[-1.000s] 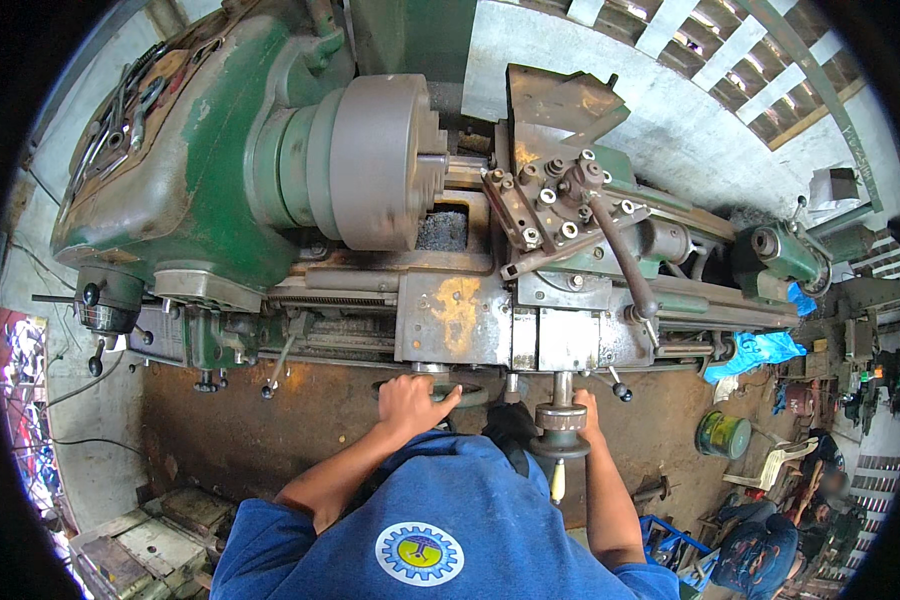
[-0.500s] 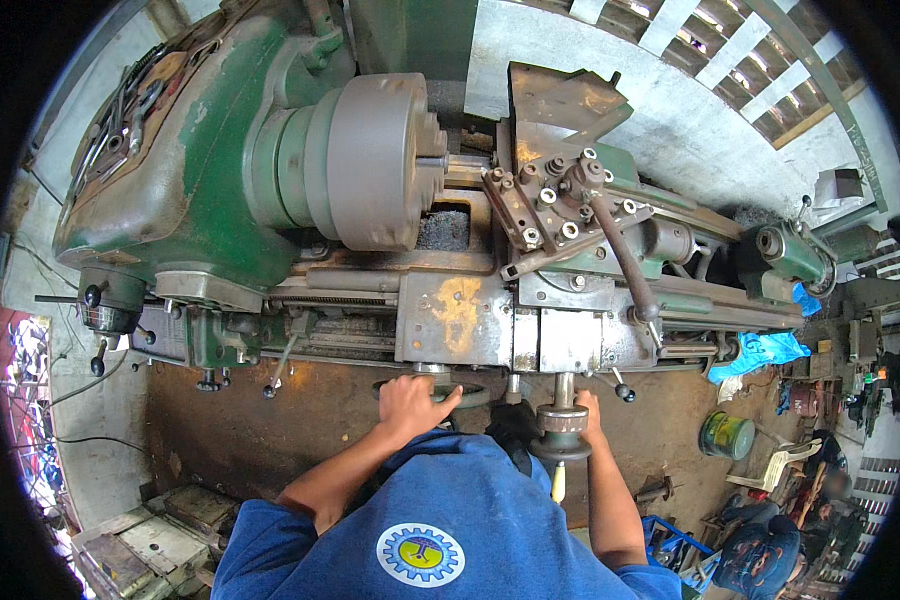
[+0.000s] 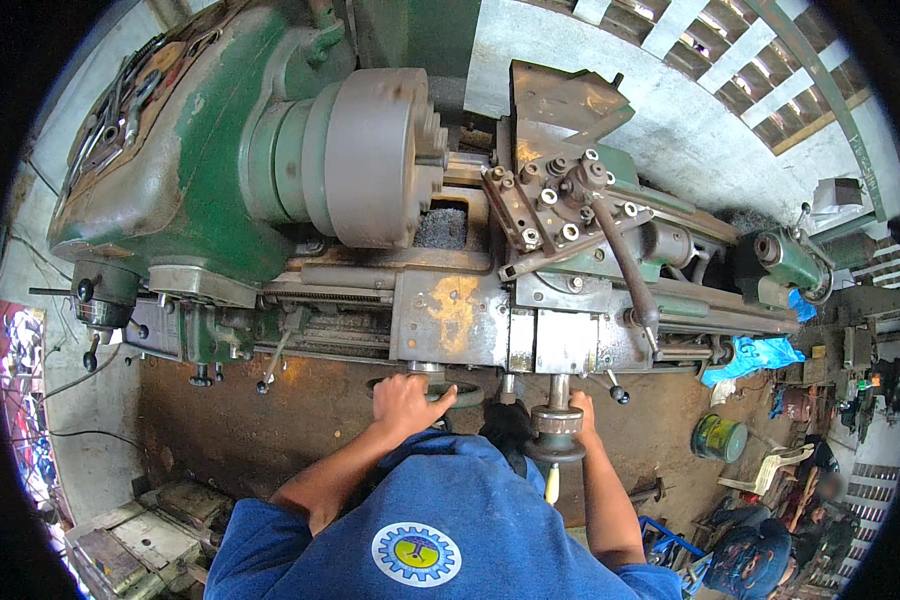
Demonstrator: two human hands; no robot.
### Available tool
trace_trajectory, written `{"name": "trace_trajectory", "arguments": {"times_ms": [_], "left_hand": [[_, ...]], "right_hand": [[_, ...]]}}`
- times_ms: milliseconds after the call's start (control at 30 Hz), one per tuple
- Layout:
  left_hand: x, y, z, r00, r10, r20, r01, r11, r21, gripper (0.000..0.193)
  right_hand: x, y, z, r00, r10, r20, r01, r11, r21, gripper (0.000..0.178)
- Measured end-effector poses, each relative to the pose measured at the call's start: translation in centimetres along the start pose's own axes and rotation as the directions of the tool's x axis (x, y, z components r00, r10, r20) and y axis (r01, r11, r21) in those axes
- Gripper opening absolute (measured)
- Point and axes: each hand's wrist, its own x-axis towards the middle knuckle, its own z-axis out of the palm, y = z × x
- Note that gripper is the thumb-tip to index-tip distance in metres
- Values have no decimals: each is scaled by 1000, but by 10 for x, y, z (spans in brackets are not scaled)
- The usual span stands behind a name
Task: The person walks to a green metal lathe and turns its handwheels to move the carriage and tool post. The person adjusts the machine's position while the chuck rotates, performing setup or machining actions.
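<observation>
I take the big grey chuck (image 3: 370,160) of the lathe as my landmark. On the person's side of the chuck and a little to its right, I see the left hand (image 3: 407,403) resting on a dark handwheel (image 3: 474,394); its fingers lie close together over the rim with the thumb spread away to the right, and from up here I cannot tell how firmly they close underneath. Farther right of the chuck, also on the person's side, the right hand (image 3: 582,412) is at the far edge of a round metal crank (image 3: 558,425), which hides part of it, so I cannot tell whether those fingers pinch the crank or only touch it. A pale handle (image 3: 552,483) hangs from the crank's near end. To the right of the chuck I have the tool post (image 3: 565,190), with its long lever (image 3: 620,260) slanting toward the person, and well beyond it the green tailstock (image 3: 795,262). Grey metal chips (image 3: 440,228) lie just beside the chuck, at its lower right. On its left stands the green headstock (image 3: 185,180), with wrenches (image 3: 115,125) lying on top. Well right of the chuck, nearer the person, I make out blue plastic (image 3: 760,358) and a green bucket (image 3: 718,438) on the floor.
</observation>
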Motion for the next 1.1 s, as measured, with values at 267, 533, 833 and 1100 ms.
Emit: {"name": "trace_trajectory", "arguments": {"times_ms": [267,533,833,1100], "left_hand": [[1,-3,3,999,23,-27,-23,1000,-17,62],[0,-3,2,1000,5,-9,-5,1000,-30,64],[1,-2,1,1000,3,3,-3,1000,-11,64],[0,-3,1,999,12,-30,-13,999,-30,64]], "right_hand": [[-2,-2,-1,1000,-10,-23,10,999,-33,55],[-3,5,4,994,-76,-78,75,997,-21,54],[-4,6,7,987,-105,-124,109,994,27,52],[-2,5,6,985,-108,-130,114,993,32,52]]}}
